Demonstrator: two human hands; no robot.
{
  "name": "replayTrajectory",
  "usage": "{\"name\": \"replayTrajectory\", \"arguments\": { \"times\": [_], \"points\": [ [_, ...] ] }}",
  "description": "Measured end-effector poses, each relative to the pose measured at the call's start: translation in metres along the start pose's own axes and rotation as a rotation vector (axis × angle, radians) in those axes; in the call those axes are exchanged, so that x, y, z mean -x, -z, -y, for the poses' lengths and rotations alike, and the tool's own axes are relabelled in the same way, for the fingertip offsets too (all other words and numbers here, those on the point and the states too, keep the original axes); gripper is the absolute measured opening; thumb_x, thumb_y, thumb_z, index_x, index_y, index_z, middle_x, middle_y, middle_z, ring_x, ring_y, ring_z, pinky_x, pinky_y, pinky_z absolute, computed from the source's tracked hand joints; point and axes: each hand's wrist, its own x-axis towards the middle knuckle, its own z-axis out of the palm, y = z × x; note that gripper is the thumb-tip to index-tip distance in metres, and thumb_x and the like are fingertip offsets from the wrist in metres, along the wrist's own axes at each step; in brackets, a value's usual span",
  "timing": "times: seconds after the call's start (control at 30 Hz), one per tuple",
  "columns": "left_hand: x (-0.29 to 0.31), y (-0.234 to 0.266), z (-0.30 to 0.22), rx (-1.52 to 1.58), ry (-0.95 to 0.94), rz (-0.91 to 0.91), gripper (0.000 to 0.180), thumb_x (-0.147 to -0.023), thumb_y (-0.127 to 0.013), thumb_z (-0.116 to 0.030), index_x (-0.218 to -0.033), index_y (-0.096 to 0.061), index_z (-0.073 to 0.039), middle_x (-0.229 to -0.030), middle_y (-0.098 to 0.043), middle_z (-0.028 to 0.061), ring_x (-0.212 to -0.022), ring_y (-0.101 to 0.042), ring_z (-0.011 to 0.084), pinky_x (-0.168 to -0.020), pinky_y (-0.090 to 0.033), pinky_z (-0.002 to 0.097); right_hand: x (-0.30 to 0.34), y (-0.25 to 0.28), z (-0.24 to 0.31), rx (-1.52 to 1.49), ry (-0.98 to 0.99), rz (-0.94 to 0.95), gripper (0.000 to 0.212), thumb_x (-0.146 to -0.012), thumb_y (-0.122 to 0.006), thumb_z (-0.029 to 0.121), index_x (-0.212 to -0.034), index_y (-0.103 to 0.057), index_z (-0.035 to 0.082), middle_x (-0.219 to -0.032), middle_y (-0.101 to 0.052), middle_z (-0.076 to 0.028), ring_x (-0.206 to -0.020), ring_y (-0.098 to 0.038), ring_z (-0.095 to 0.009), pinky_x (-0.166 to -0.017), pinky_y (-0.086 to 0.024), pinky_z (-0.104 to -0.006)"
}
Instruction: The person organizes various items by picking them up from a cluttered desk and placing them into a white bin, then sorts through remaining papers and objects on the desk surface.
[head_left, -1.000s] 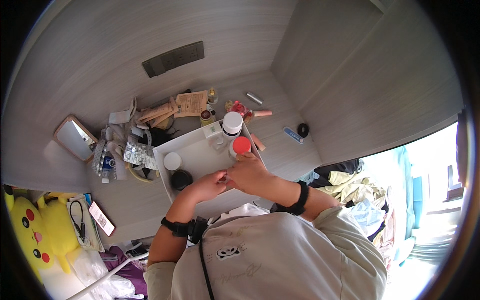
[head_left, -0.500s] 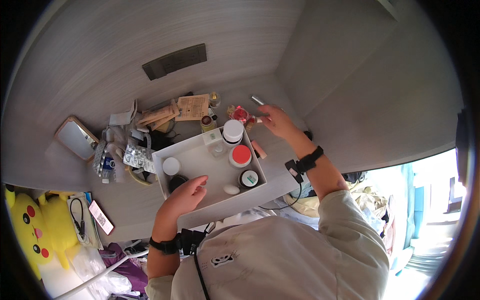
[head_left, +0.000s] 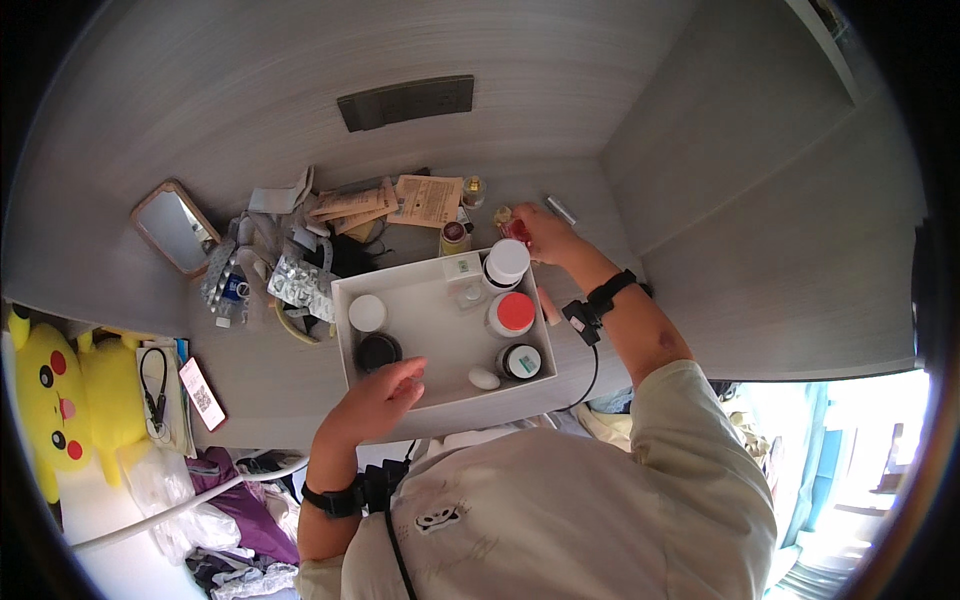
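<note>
A white open box stands on the desk before me. In it are a jar with a red lid, a tall white-lidded jar, a black jar with a pale label on its lid, a round white lid, a dark round jar, a small clear bottle and a white egg-shaped item. My left hand hovers by the box's front edge, holding nothing, fingers loosely stretched. Behind the box, my right hand has its fingers closed around a small clear red item, partly hidden.
Behind the box lie paper packets, a gold-capped bottle and a dark-capped bottle. A silver tube lies past my right hand. Left are blister packs, a mirror and a phone. A pink tube lies beside the box.
My right hand has drawn in from beside the silver tube and closed over the red item. The whole view has shifted, while my left hand stays by the box's front edge.
</note>
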Motion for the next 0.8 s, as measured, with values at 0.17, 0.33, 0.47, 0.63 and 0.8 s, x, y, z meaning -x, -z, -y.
{"name": "replayTrajectory", "arguments": {
  "times": [0.17, 0.33, 0.47, 0.63, 0.8],
  "points": [
    [-0.005, 0.004, -0.005, 0.013, 0.016, 0.02, 0.039, -0.093, -0.055, -0.018, -0.127, -0.048, -0.002, -0.114, -0.06, 0.011, -0.097, -0.06, 0.0172, -0.084, -0.048, 0.0296, 0.02, 0.011, 0.007, -0.096, -0.16, -0.07, 0.069, -0.064, -0.082, 0.021, -0.12, -0.045, 0.004, -0.11, -0.059, -0.018, -0.1, -0.059, -0.033, -0.085, -0.048, -0.0374],
    [-0.007, 0.006, -0.004, 0.054, -0.005, 0.043, 0.037, -0.093, -0.055, -0.015, -0.127, -0.048, -0.002, -0.114, -0.06, 0.0084, -0.097, -0.059, 0.0144, -0.085, -0.047, 0.0285, 0.07, 0.047, 0.026, -0.615, -0.142, -0.437, 0.066, -0.071, -0.08, 0.015, -0.124, -0.042, 0.004, -0.108, -0.059, -0.011, -0.099, -0.06, -0.019, -0.084, -0.049, -0.0317],
    [-0.007, 0.017, 0.006, -0.056, -0.019, -0.052, 0.028, -0.093, -0.055, -0.015, -0.117, -0.055, -0.001, -0.106, -0.063, 0.0088, -0.093, -0.06, 0.0143, -0.082, -0.048, 0.0286, 0.122, 0.09, 0.1, -0.94, -0.089, -0.545, 0.063, -0.073, -0.078, 0.011, -0.125, -0.042, 0.004, -0.112, -0.057, -0.009, -0.099, -0.059, -0.015, -0.084, -0.05, -0.0304],
    [0.001, 0.043, 0.022, -0.073, 0.023, -0.276, 0.021, -0.093, -0.055, -0.019, -0.099, -0.062, 0.001, -0.088, -0.067, 0.0061, -0.083, -0.062, 0.0138, -0.075, -0.049, 0.0271, 0.144, 0.066, 0.19, -0.846, 0.091, -0.285, 0.062, -0.074, -0.076, 0.009, -0.124, -0.041, 0.002, -0.114, -0.055, -0.01, -0.098, -0.06, -0.016, -0.081, -0.05, -0.0305],
    [0.022, 0.059, 0.021, -0.005, -0.043, -0.375, 0.021, -0.093, -0.055, -0.019, -0.097, -0.06, 0.0, -0.086, -0.065, 0.0042, -0.079, -0.058, 0.01, -0.072, -0.046, 0.0252, 0.114, -0.009, 0.236, -0.39, 0.273, -0.128, 0.062, -0.073, -0.075, 0.024, -0.12, -0.042, 0.001, -0.108, -0.056, -0.017, -0.095, -0.062, -0.028, -0.082, -0.05, -0.039]
  ]
}}
